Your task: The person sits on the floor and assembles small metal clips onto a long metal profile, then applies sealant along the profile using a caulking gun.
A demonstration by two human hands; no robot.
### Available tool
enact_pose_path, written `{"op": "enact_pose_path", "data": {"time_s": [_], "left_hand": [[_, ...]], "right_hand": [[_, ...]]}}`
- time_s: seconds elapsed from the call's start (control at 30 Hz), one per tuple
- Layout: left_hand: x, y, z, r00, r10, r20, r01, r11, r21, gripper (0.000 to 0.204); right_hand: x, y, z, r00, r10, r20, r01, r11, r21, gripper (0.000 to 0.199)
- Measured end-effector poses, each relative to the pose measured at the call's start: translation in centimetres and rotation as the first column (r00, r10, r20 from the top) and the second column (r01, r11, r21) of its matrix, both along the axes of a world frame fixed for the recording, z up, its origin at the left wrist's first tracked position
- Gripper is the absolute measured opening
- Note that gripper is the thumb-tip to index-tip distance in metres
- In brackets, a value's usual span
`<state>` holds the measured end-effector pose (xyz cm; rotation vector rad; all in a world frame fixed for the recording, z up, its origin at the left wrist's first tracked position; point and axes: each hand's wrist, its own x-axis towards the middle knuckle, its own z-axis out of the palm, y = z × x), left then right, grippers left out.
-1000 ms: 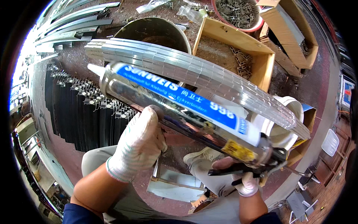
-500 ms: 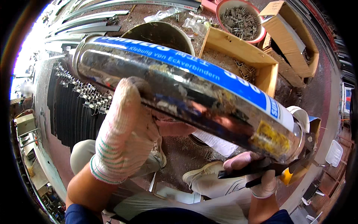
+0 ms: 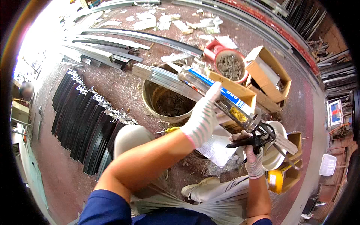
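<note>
My left hand (image 3: 202,116), in a white knit glove, grips the barrel of a caulking gun with a blue and white sealant cartridge (image 3: 215,92). In a matching glove, my right hand (image 3: 251,150) is closed on the gun's black handle and trigger. The nozzle points up and to the left, over a bundle of long silvery metal strips (image 3: 161,77) that lies across the round metal bucket (image 3: 157,108). The gun is held out in front of me, above my knees.
A row of black metal profiles (image 3: 86,123) stands on the floor at left. Cardboard boxes (image 3: 270,71) and a red bowl of small metal parts (image 3: 229,65) sit at the back right. Long rails (image 3: 123,35) and paper scraps lie farther off. A white bucket (image 3: 275,155) is beside my right hand.
The caulking gun has moved away from my face and now looks much smaller. My left hand still grips the cartridge and my right still holds the handle. More floor shows.
</note>
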<state>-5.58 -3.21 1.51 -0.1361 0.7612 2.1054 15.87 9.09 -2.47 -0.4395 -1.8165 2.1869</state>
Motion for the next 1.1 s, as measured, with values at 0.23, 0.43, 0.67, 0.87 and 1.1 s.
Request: {"op": "enact_pose_path", "data": {"time_s": [0.23,0.43,0.67,0.87,1.1], "left_hand": [[2.0,-1.0,0.7,0.999,0.025,-0.024,-0.030,0.967,-0.253,0.050],[1.6,-6.7,-0.5,0.981,0.048,0.188,0.000,0.969,-0.247,0.049],[-2.2,-10.3,-3.1,0.986,0.084,0.144,-0.042,0.962,-0.269,0.050],[-4.5,-11.9,-1.9,0.984,0.077,0.158,-0.037,0.970,-0.241,0.054],[-5.6,-12.2,-1.2,0.988,0.066,0.142,-0.031,0.972,-0.233,0.061]], "right_hand": [[2.4,-4.8,-0.1,1.000,-0.028,-0.013,0.031,0.940,0.341,0.065],[3.3,-9.7,1.0,0.968,-0.040,0.248,-0.118,0.799,0.589,0.058],[-1.5,-14.6,-1.6,0.977,0.209,0.051,-0.214,0.931,0.295,0.087],[-3.2,-16.3,-3.0,0.996,0.050,0.069,-0.057,0.994,0.097,0.055],[-4.2,-14.7,-5.9,0.999,0.009,0.049,-0.016,0.991,0.132,0.064]]}}
